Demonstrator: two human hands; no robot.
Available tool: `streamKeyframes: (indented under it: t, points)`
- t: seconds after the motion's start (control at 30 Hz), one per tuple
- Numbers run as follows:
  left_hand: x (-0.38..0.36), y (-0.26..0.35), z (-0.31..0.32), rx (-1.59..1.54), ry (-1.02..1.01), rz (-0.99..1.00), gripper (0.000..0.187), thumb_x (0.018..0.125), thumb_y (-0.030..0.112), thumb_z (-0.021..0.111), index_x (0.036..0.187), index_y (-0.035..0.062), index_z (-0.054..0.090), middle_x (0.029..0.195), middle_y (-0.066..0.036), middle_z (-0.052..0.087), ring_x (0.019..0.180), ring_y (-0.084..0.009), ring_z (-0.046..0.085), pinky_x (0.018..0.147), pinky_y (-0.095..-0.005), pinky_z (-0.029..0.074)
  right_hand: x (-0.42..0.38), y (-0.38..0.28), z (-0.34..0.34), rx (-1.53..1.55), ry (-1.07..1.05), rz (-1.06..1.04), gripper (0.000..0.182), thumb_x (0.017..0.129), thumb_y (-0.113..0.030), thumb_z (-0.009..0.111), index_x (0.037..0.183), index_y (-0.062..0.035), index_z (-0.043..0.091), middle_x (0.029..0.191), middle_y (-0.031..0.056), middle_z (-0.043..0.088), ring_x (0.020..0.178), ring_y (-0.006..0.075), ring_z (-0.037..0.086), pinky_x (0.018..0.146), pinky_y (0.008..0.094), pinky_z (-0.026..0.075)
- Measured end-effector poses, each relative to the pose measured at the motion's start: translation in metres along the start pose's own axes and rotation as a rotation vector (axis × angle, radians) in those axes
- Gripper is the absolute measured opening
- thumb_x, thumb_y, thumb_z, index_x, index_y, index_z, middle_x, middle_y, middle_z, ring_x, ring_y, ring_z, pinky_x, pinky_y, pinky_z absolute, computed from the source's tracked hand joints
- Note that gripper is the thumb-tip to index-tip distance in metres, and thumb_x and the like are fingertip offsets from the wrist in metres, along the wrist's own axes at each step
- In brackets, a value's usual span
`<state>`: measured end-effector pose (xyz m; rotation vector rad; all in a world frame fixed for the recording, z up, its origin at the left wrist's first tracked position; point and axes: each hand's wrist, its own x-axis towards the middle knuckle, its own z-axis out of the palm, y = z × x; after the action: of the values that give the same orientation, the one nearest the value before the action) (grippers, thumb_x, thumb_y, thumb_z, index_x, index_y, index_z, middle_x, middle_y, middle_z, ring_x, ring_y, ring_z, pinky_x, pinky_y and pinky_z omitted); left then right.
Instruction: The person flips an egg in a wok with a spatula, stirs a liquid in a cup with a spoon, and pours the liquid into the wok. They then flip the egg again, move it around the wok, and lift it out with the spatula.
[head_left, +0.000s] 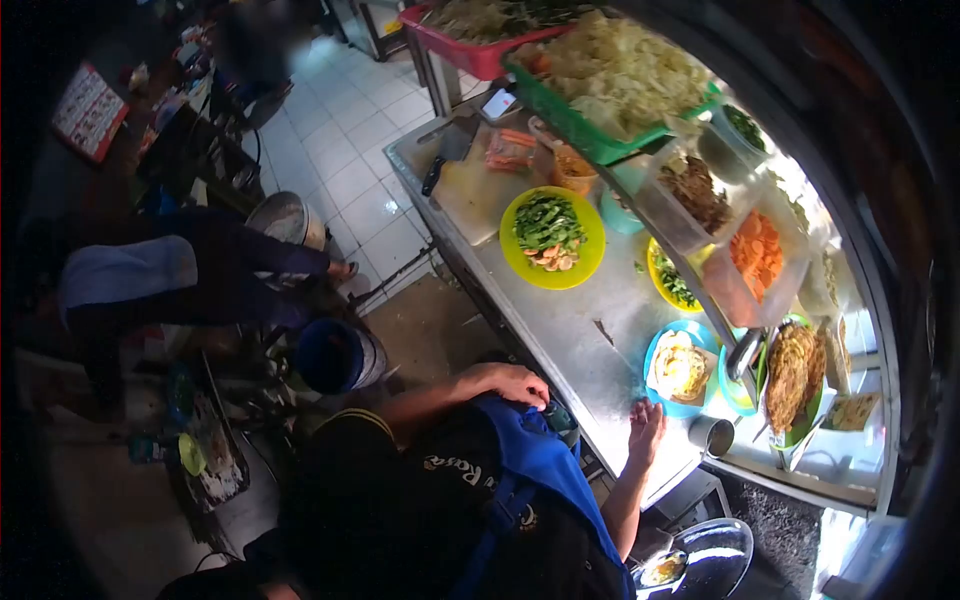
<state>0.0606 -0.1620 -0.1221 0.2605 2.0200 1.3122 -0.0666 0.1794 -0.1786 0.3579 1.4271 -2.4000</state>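
My left hand (515, 383) is at the front of my blue apron (535, 440), beside the table's near edge. Its fingers bend loosely downward, with nothing visible in them. Over the edge of the metal table (560, 310), my right hand (646, 428) is raised with fingers stretched and slightly apart, holding nothing. Just beyond it lies a blue plate (655, 350) bearing pale food with a yellowish top (683, 372). A metal cup (711, 436) stands to its right. Farther along the table is a yellow plate (512, 250) of chopped greens and sliced orange-pink pieces.
A cleaver (452, 150) lies on a cutting board (470, 200) at the far end. Above the table are a green basket (600, 145) of shredded leaves and a tub of orange slices (757, 255). Another person (190, 270) bends at left, near a blue bucket (335, 355).
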Motion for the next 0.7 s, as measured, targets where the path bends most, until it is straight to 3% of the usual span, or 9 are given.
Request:
streamKeyframes:
  t: [0.17, 0.27, 0.37, 0.43, 0.5, 0.6, 0.7]
  points:
    - [-0.031, -0.033, -0.018, -0.039, 0.075, 0.038, 0.047, 0.096, 0.046, 0.058, 0.128, 0.0128, 0.065, 0.124, -0.011, 0.068, 0.114, -0.0274, 0.064, 0.097, -0.0377, 0.049, 0.019, 0.021, -0.014, -0.004, 0.062, -0.105, 0.02, 0.099, -0.025, 0.058, 0.107, -0.0059, 0.056, 0.099, 0.009, 0.066, 0.086, 0.0167, 0.062, 0.071, 0.0296, 0.05]
    - [-0.052, -0.064, -0.035, -0.156, 0.088, 0.026, 0.055, 0.097, 0.054, 0.053, 0.135, 0.0143, 0.06, 0.133, -0.012, 0.062, 0.124, -0.0297, 0.058, 0.106, -0.0391, 0.043, 0.014, 0.023, 0.002, -0.045, 0.164, -0.031, 0.018, 0.099, -0.023, 0.055, 0.107, -0.0065, 0.056, 0.099, 0.0084, 0.064, 0.082, 0.0155, 0.058, 0.069, 0.0294, 0.049]
    - [-0.072, -0.085, -0.062, -0.269, 0.073, 0.052, 0.054, 0.098, 0.053, 0.053, 0.135, 0.0149, 0.06, 0.132, -0.012, 0.063, 0.123, -0.0297, 0.058, 0.105, -0.0387, 0.044, 0.003, 0.036, 0.024, -0.086, 0.236, 0.03, 0.014, 0.099, -0.02, 0.053, 0.103, -0.0066, 0.057, 0.101, 0.0075, 0.065, 0.081, 0.0144, 0.06, 0.067, 0.0286, 0.049]
    - [-0.087, -0.099, -0.079, -0.301, 0.078, 0.06, 0.054, 0.098, 0.054, 0.053, 0.136, 0.0155, 0.06, 0.134, -0.012, 0.062, 0.125, -0.0296, 0.057, 0.107, -0.0384, 0.042, -0.005, 0.052, 0.048, -0.059, 0.222, -0.02, 0.016, 0.098, -0.02, 0.054, 0.105, -0.0069, 0.058, 0.097, 0.0059, 0.064, 0.076, 0.0137, 0.059, 0.065, 0.0285, 0.048]
    - [-0.095, -0.12, -0.082, -0.344, 0.074, 0.067, 0.054, 0.098, 0.054, 0.052, 0.136, 0.0161, 0.059, 0.136, -0.012, 0.061, 0.127, -0.0294, 0.056, 0.108, -0.0381, 0.041, -0.01, 0.058, 0.066, -0.056, 0.267, 0.122, 0.019, 0.097, -0.023, 0.057, 0.108, -0.0079, 0.059, 0.094, 0.0043, 0.063, 0.076, 0.0125, 0.057, 0.065, 0.0281, 0.047]
    - [-0.099, -0.145, -0.09, -0.486, 0.041, -0.003, 0.057, 0.097, 0.056, 0.053, 0.137, 0.0158, 0.059, 0.137, -0.013, 0.06, 0.128, -0.0302, 0.054, 0.109, -0.0379, 0.04, -0.015, 0.064, 0.102, -0.127, 0.2, 0.156, 0.022, 0.097, -0.026, 0.059, 0.11, -0.0089, 0.059, 0.093, 0.0035, 0.061, 0.078, 0.0117, 0.056, 0.065, 0.0275, 0.046]
    - [-0.101, -0.157, -0.094, -0.465, 0.037, 0.01, 0.058, 0.096, 0.058, 0.053, 0.136, 0.0161, 0.059, 0.136, -0.011, 0.061, 0.126, -0.03, 0.056, 0.108, -0.0384, 0.042, -0.016, 0.07, 0.129, -0.206, 0.267, 0.175, 0.022, 0.097, -0.027, 0.059, 0.111, -0.0099, 0.058, 0.094, 0.0031, 0.061, 0.08, 0.0117, 0.055, 0.066, 0.027, 0.045]
